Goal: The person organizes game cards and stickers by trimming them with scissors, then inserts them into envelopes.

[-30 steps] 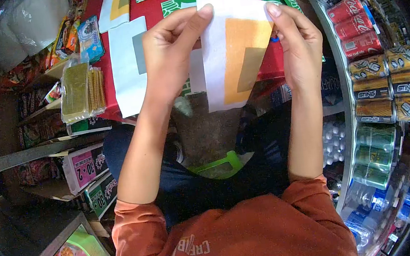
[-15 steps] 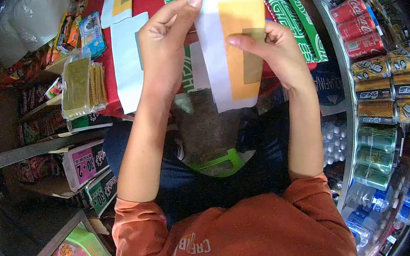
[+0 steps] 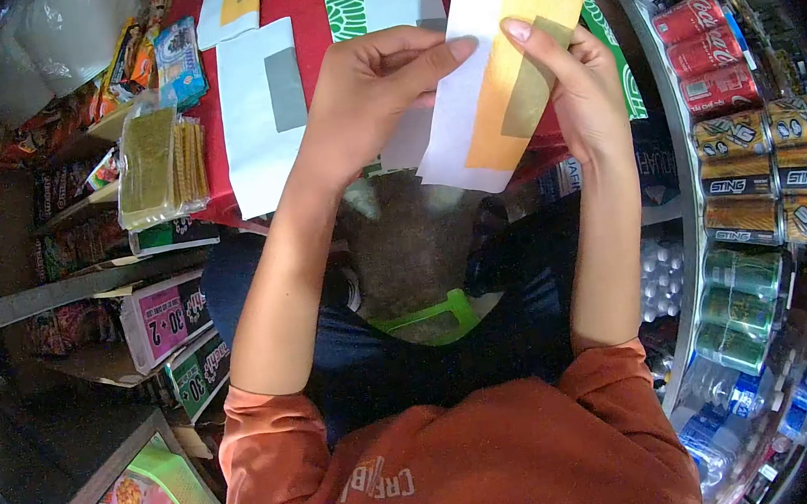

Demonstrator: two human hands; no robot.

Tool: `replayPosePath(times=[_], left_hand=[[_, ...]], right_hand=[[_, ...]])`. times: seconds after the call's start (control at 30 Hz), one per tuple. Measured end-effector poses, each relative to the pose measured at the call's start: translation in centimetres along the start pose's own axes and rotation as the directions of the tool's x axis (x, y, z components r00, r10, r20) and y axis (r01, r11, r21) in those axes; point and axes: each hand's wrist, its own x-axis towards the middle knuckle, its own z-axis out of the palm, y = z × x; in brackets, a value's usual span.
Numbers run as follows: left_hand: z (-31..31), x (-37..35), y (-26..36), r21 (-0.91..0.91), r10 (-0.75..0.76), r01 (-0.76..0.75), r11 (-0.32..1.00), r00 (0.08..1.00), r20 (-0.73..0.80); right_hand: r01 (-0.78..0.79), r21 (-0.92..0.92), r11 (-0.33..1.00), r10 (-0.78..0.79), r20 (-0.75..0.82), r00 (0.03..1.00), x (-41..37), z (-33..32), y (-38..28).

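Note:
A white paper piece (image 3: pixel 465 88) with an orange panel and a grey-brown rectangle hangs tilted above the red table (image 3: pixel 309 55). My right hand (image 3: pixel 577 76) grips its right side, thumb on the front. At the left edge of the paper, my left hand (image 3: pixel 386 86) is closed, thumb and index finger pinched together. A white paper with a grey rectangle (image 3: pixel 247 121) lies left of my left hand. Another white and orange paper (image 3: pixel 228 5) lies behind it. Beyond the held paper, a grey-white sheet (image 3: pixel 398 9) rests over a green patterned piece (image 3: pixel 349 12).
Packaged snacks (image 3: pixel 147 171) fill the left shelves. At the right stand red cans (image 3: pixel 702 53), yellow cans (image 3: pixel 735 178), green cans (image 3: pixel 739 305) and plastic bottles (image 3: pixel 724 395). A green plastic object (image 3: pixel 454 315) sits low between the knees.
The held paper has tilted and moved right, its top leaning rightward. My left hand has moved down and right from its upper corner to its left edge. My right hand has shifted slightly right.

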Motion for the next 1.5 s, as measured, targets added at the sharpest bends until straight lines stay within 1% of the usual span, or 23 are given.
replayPosePath(times=[0.17, 0.27, 0.37, 0.47, 0.57, 0.67, 0.77, 0.87, 0.97, 1.07, 1.17, 1.27, 1.37, 1.5], left_hand=[[0.4, -0.1, 0.0, -0.016, -0.012, 0.011, 1.0, 0.999, -0.033], [0.3, -0.1, 0.2, 0.007, -0.02, 0.021, 1.0, 0.998, -0.064], [0.1, -0.1, 0.1, -0.009, -0.009, 0.009, 1.0, 0.997, -0.077], [-0.2, 0.0, 0.0, 0.038, -0.024, 0.027, 0.999, 0.997, -0.078], [-0.1, 0.1, -0.1, 0.0, -0.022, 0.022, 1.0, 0.996, -0.092], [-0.2, 0.2, -0.1, 0.024, -0.018, 0.02, 1.0, 0.996, -0.087], [0.0, 0.0, 0.2, 0.031, -0.032, 0.034, 0.999, 0.996, -0.088], [0.0, 0.0, 0.3, 0.006, -0.038, 0.039, 0.999, 0.996, -0.079], [0.3, -0.1, 0.6, 0.027, 0.001, 0.001, 1.0, 0.996, -0.091], [0.4, 0.0, 0.2, -0.014, -0.04, 0.039, 0.999, 0.997, -0.07], [0.4, 0.0, 0.3, 0.032, -0.038, 0.04, 0.999, 0.998, -0.058], [0.4, 0.0, 0.1, 0.03, -0.042, 0.043, 0.999, 0.998, -0.043], [0.3, -0.1, 0.2, 0.101, -0.054, 0.056, 0.993, 0.998, -0.016], [0.5, -0.1, 0.2, 0.094, -0.043, 0.044, 0.995, 0.999, -0.009]], right_hand=[[-0.009, -0.009, 1.0, 0.009, -0.014, 1.0, 0.1, 0.0, 0.1], [-0.029, 0.021, 0.999, 0.029, -0.016, 0.999, -0.1, 0.0, -0.1], [0.05, 0.003, 0.999, -0.05, -0.05, 0.998, 0.2, -0.2, 0.2], [0.057, 0.029, 0.998, -0.055, -0.075, 0.996, 0.2, 0.0, 0.0], [0.094, 0.01, 0.996, -0.093, -0.1, 0.991, 0.5, -0.4, 0.4], [0.086, 0.066, 0.994, -0.076, -0.14, 0.987, 0.5, -0.2, 0.2], [0.098, 0.068, 0.993, -0.087, -0.152, 0.984, 0.8, -0.6, 0.5], [0.112, 0.101, 0.989, -0.093, -0.176, 0.98, 0.7, -0.7, 0.3], [0.139, 0.141, 0.98, -0.112, -0.189, 0.976, 0.8, -1.1, 0.2], [0.148, 0.171, 0.974, -0.117, -0.176, 0.977, 0.8, -1.4, 0.0], [0.129, 0.116, 0.985, -0.11, -0.158, 0.981, 0.8, -1.3, 0.0], [0.104, 0.089, 0.991, -0.089, -0.157, 0.984, 0.9, -1.8, 0.3], [0.138, 0.14, 0.98, -0.107, -0.211, 0.972, 1.1, -2.1, 0.6], [0.154, 0.167, 0.974, -0.11, -0.243, 0.964, 1.0, -1.9, 0.3]])
